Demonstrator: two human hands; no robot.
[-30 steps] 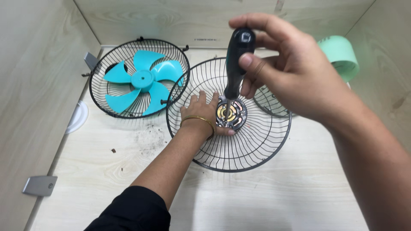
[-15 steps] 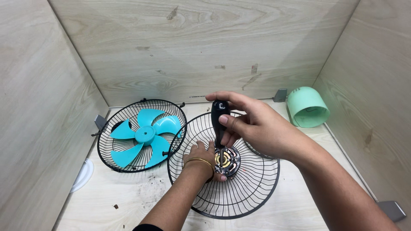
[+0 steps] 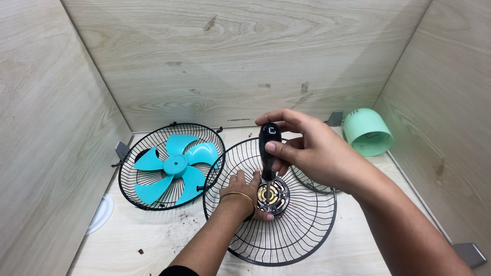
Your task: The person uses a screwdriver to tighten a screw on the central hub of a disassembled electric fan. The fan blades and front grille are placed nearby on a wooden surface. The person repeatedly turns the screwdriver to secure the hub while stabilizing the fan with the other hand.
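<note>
Grille [image 3: 286, 240] kept flat under both hands, unmoved since earlier frame. Right hand [image 3: 312, 151] still wrapped round upright screwdriver [image 3: 268, 153], tip on motor [image 3: 272, 197]. Left hand [image 3: 245, 191] still pressed beside motor, fingers curled. Blade [image 3: 176, 166] left of left hand.

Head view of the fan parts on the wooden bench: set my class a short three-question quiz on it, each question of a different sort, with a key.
1. True or false: the right hand holds the black-handled screwdriver upright over the motor.
2. Where does the blue fan blade lie?
A. in the left wire guard
B. on the motor
C. inside the green housing
3. Fill in: the left hand rests on the ____ wire guard, beside the motor.

Key: 1 true; 2 A; 3 middle.
</note>
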